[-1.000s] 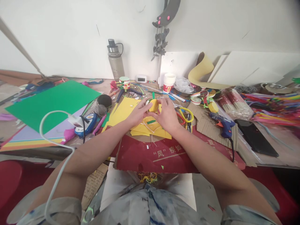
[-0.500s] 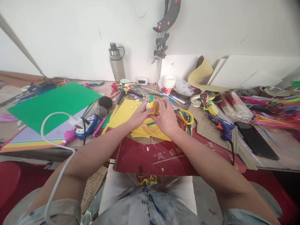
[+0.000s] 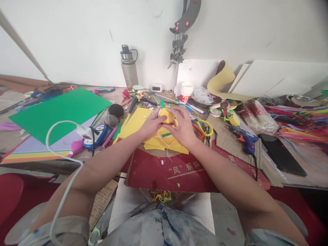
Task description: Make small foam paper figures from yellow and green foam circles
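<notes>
Both my hands hold a small round yellow paper piece [image 3: 166, 114] with a white rim over the middle of the table. My left hand [image 3: 150, 125] grips its left side with curled fingers. My right hand [image 3: 181, 127] pinches its right side, fingertips on the rim. A green strip sticks up behind the piece. Below it lie yellow paper sheets [image 3: 137, 123] and a red cardboard sheet [image 3: 179, 169] with printed characters.
A green sheet [image 3: 60, 111] and coloured paper lie at left, near a blue tape dispenser [image 3: 96, 135]. Yellow-handled scissors [image 3: 205, 128], a blue glue gun [image 3: 244, 140] and a black phone [image 3: 280, 154] lie at right. A water bottle [image 3: 128, 70] and paper cups [image 3: 186, 92] stand by the wall.
The yellow piece has been turned a little between my fingers, so that its round face now points more upward. My hands stay in nearly the same place.
</notes>
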`<action>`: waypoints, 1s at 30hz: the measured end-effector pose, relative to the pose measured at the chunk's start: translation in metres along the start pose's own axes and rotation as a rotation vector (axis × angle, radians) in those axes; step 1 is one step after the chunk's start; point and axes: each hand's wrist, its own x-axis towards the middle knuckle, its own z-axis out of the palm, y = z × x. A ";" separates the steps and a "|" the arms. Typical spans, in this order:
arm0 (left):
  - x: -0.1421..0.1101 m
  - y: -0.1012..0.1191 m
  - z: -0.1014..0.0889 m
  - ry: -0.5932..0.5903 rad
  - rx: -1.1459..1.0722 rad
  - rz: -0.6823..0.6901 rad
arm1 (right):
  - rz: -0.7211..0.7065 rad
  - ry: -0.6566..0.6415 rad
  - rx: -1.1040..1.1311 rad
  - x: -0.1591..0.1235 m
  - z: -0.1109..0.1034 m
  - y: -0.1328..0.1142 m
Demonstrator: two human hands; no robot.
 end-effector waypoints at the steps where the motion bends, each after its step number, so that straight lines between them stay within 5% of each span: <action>1: 0.000 0.001 0.000 0.015 -0.017 0.000 | 0.023 0.012 0.040 0.000 -0.001 0.001; 13: 0.001 0.002 0.000 0.038 -0.144 -0.035 | 0.181 0.113 0.238 -0.001 0.010 0.019; 21: 0.002 -0.002 -0.003 -0.024 -0.097 -0.039 | 0.174 0.090 0.269 0.001 0.007 0.015; 30: 0.002 -0.008 -0.004 -0.135 0.033 -0.004 | 0.330 0.085 0.417 0.003 0.011 0.020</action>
